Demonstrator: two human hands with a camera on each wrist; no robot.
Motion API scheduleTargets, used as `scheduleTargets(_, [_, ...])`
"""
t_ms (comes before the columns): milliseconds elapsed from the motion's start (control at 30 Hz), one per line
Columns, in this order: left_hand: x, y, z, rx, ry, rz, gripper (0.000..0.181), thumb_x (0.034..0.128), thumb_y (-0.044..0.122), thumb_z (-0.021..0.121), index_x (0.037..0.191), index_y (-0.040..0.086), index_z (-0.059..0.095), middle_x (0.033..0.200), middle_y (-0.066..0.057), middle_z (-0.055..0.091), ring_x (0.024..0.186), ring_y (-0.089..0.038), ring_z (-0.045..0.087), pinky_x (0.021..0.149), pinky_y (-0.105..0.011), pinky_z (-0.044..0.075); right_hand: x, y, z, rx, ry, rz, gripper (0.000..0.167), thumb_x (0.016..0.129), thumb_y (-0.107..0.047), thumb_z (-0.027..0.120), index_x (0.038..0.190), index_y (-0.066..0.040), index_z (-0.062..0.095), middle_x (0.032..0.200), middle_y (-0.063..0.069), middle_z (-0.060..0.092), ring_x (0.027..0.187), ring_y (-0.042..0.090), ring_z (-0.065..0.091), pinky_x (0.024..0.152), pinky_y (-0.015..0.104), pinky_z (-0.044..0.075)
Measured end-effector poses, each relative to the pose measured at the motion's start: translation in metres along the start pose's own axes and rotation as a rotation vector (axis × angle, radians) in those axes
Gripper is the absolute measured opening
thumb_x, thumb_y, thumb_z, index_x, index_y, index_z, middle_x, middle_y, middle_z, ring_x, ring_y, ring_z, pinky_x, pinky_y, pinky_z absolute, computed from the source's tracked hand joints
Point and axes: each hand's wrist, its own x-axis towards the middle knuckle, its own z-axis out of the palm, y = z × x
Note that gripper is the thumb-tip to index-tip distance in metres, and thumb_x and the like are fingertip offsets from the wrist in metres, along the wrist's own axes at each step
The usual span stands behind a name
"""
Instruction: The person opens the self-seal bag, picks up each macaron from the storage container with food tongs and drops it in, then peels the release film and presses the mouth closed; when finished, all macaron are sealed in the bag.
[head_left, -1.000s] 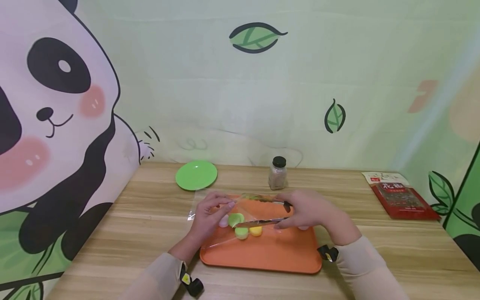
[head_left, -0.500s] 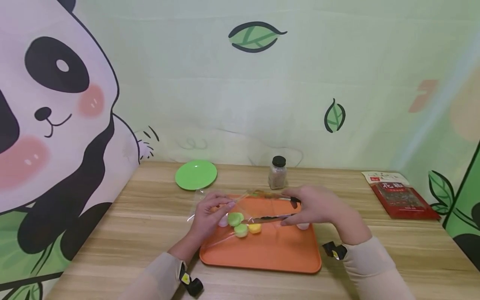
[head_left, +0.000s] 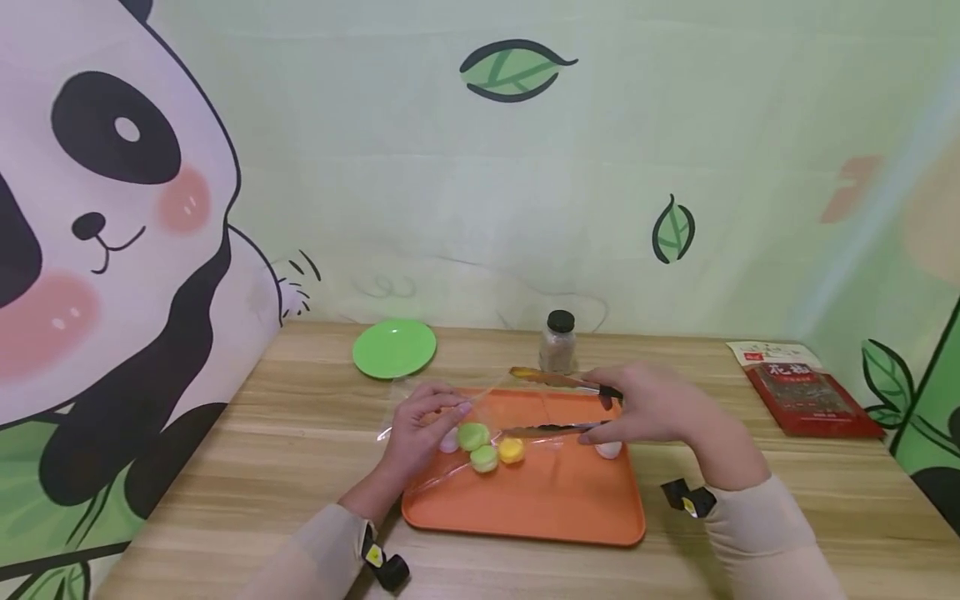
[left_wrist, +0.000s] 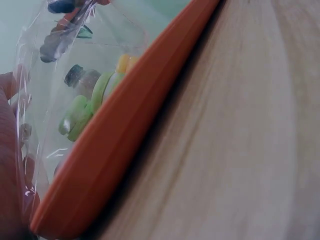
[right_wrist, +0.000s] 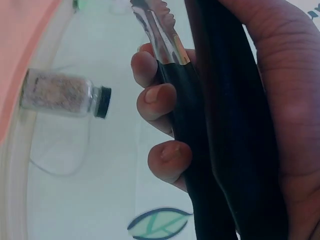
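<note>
The clear bag (left_wrist: 44,110) spreads rightward from the left hand (head_left: 422,427), which pinches its edge; that light hold could slip or tear the film if the bag is tugged. Two green macarons (head_left: 473,437) and a yellow macaron (head_left: 512,451) sit just right of that hand, under or behind film; I cannot tell which are inside. The right hand (head_left: 656,408) grips the tongs (head_left: 551,430), arms spread leftward from it; the nearer tip could snag plastic, and squeezing too hard could crack a macaron. A pale macaron (head_left: 609,449) lies just below the right thumb on the orange tray (head_left: 555,510), where a dropped wrist might nudge it. Beyond the right hand, the jar (head_left: 557,352) on the tabletop (head_left: 285,475) could topple if the farther tong arm swung outward.
</note>
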Motion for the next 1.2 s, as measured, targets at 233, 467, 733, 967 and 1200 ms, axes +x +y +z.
scheduleTargets(233, [0.001, 0.001, 0.001, -0.024, -0.004, -0.023, 0.007, 0.0895, 0.000, 0.073, 0.095, -0.002, 0.077, 0.100, -0.016, 0.068, 0.102, -0.023, 0.060, 0.087, -0.055, 0.046, -0.015, 0.008, -0.017, 0.076, 0.087, 0.038, 0.062, 0.073, -0.061, 0.083, 0.116, -0.021, 0.064, 0.081, -0.008, 0.057, 0.056, 0.008, 0.044, 0.051, 0.027, 0.037])
scheduleTargets(467, [0.002, 0.003, 0.000, 0.010, -0.004, -0.009, 0.007, 0.0897, 0.001, 0.073, 0.096, -0.001, 0.077, 0.099, -0.014, 0.068, 0.100, -0.024, 0.061, 0.085, -0.048, 0.049, -0.031, 0.023, -0.019, 0.038, 0.120, 0.046, 0.051, 0.074, -0.059, 0.083, 0.104, -0.022, 0.064, 0.076, -0.010, 0.055, 0.057, 0.007, 0.045, 0.050, 0.025, 0.036])
scheduleTargets(733, [0.001, 0.003, 0.000, 0.014, -0.012, -0.001, 0.007, 0.0899, 0.001, 0.073, 0.096, -0.002, 0.077, 0.099, -0.015, 0.068, 0.100, -0.025, 0.062, 0.086, -0.046, 0.050, -0.053, 0.056, 0.004, 0.030, 0.052, 0.126, 0.051, 0.074, -0.062, 0.082, 0.099, -0.022, 0.063, 0.071, -0.009, 0.055, 0.054, 0.006, 0.042, 0.049, 0.025, 0.034])
scheduleTargets(967, [0.001, 0.001, -0.001, 0.004, -0.011, -0.014, 0.007, 0.0903, 0.002, 0.073, 0.096, -0.001, 0.077, 0.099, -0.014, 0.068, 0.100, -0.023, 0.061, 0.085, -0.050, 0.049, -0.065, 0.081, 0.020, 0.054, -0.025, 0.154, 0.062, 0.074, -0.059, 0.083, 0.112, -0.013, 0.066, 0.074, -0.009, 0.055, 0.060, 0.007, 0.045, 0.052, 0.025, 0.035])
scheduleTargets(1200, [0.001, 0.001, 0.001, 0.009, -0.005, -0.013, 0.006, 0.0900, 0.002, 0.073, 0.095, 0.000, 0.077, 0.099, -0.013, 0.068, 0.100, -0.023, 0.061, 0.083, -0.054, 0.048, -0.067, 0.093, 0.026, 0.046, -0.076, 0.164, 0.082, 0.074, -0.055, 0.084, 0.134, -0.004, 0.062, 0.088, -0.006, 0.060, 0.076, 0.013, 0.052, 0.064, 0.029, 0.041])
